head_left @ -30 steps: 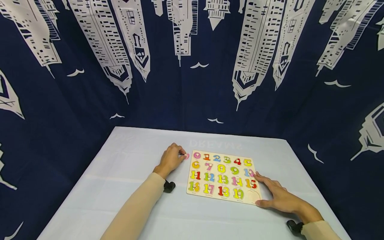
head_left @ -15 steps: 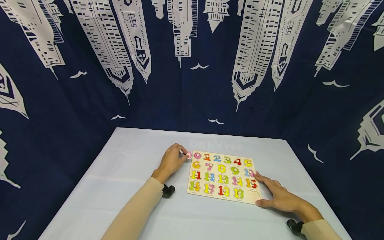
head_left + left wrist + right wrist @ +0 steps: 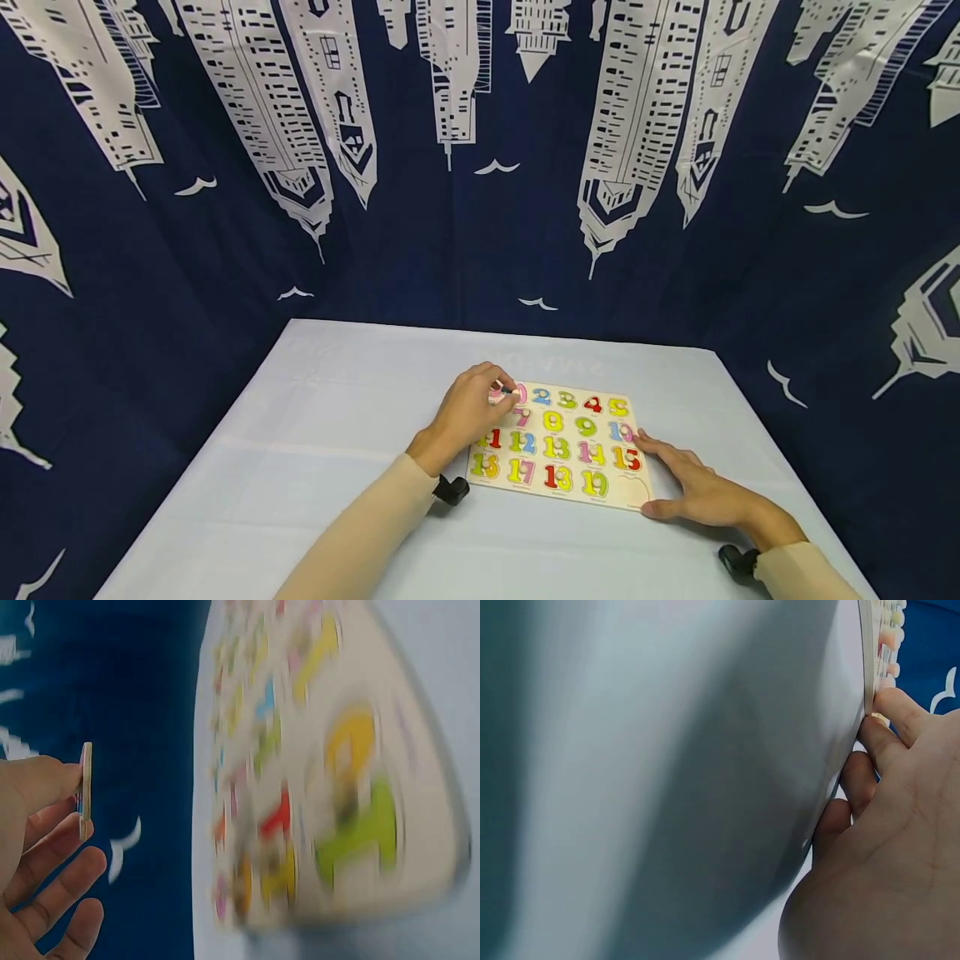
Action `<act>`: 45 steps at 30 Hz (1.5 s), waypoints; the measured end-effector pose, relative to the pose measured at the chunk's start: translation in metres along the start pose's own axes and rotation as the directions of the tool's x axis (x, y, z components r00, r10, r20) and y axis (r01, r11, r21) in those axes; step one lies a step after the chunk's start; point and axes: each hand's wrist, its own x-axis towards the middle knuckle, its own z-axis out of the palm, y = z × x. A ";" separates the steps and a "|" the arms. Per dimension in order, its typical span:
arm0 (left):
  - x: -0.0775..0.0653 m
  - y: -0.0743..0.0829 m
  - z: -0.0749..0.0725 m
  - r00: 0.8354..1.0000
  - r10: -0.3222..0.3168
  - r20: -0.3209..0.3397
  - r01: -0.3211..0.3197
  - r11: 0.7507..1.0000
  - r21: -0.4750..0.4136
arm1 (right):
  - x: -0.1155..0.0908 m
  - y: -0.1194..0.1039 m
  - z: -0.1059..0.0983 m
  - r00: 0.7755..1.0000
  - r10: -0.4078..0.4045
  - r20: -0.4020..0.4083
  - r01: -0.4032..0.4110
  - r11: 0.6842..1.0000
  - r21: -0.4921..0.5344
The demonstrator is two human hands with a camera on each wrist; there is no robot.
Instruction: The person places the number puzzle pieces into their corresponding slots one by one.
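A flat wooden number puzzle board (image 3: 540, 492) lies on the table, with colourful numerals in rows and a bare recess at its near right corner. Above the board's far left part, my left hand (image 3: 463, 412) pinches a pink number puzzle piece (image 3: 521, 393) between thumb and fingers. The left wrist view shows this puzzle piece (image 3: 86, 791) edge-on, its other fingers spread loosely below. The hand hides the board's 0 and 1 area in part. My right hand (image 3: 701, 496) rests against the board's right edge, thumb near the corner, fingers (image 3: 892, 716) touching the side.
A white cloth covers the table (image 3: 337, 375). Behind and around it hangs a dark blue curtain (image 3: 420, 250) printed with white buildings and birds. Small black devices sit at both wrists. The board is blurred in the left wrist view.
My left hand has carried the pink puzzle piece rightward, from beside the board's far left corner to over the board. My right hand and the board have stayed nearly still.
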 end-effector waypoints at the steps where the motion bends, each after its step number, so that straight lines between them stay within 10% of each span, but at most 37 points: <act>1: 0.000 0.006 0.004 1.000 0.018 0.010 -0.018 1.000 -0.003 | 0.000 0.000 -0.001 1.000 -0.009 0.001 0.009 1.000 -0.002; 10: -0.007 0.048 0.049 0.977 0.178 0.118 -0.183 0.983 0.033 | 0.002 0.004 0.000 0.998 -0.057 -0.008 0.057 0.998 -0.017; 27: -0.020 0.094 0.123 0.914 0.256 0.314 -0.304 0.946 0.114 | -0.004 0.006 0.006 0.995 -0.097 -0.039 0.097 0.995 -0.004; 45: -0.013 0.114 0.146 0.928 0.220 0.302 -0.306 0.912 0.275 | -0.002 0.009 0.008 0.988 -0.127 -0.088 0.124 0.992 -0.038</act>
